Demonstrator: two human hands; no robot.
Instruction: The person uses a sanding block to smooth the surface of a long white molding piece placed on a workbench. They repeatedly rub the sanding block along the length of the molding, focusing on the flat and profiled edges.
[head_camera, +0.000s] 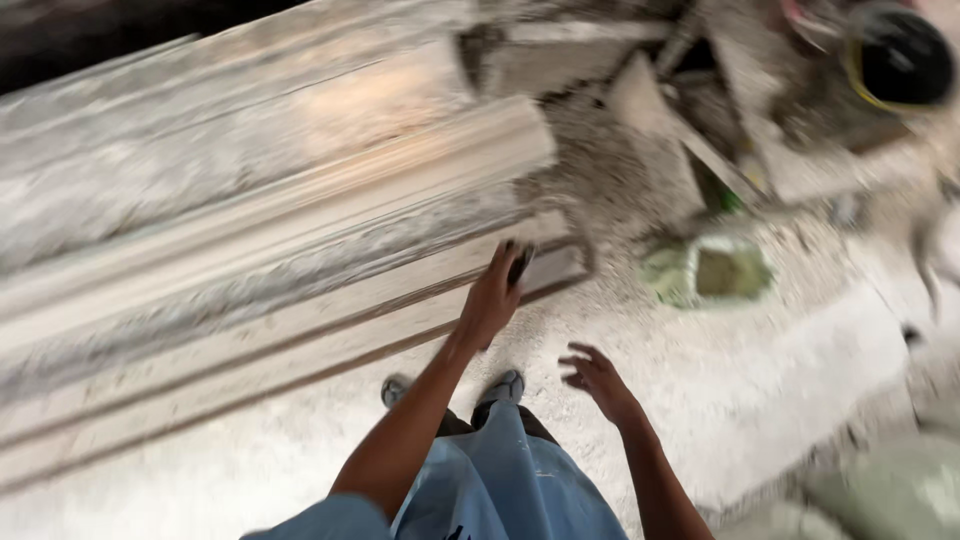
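Dusty pale floor (760, 390), scattered rubble (640, 110), black bucket (905, 60), soft daylight

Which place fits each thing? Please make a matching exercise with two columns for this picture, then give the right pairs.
Things:
1. left hand
2. right hand
3. black bucket
4. green container

Places:
A. top right corner
B. on the dusty floor, right of the moulding's end
C. at the end of the long plaster moulding, holding a small dark thing
D. open, in the air above the floor

Pairs: 1-C, 2-D, 3-A, 4-B
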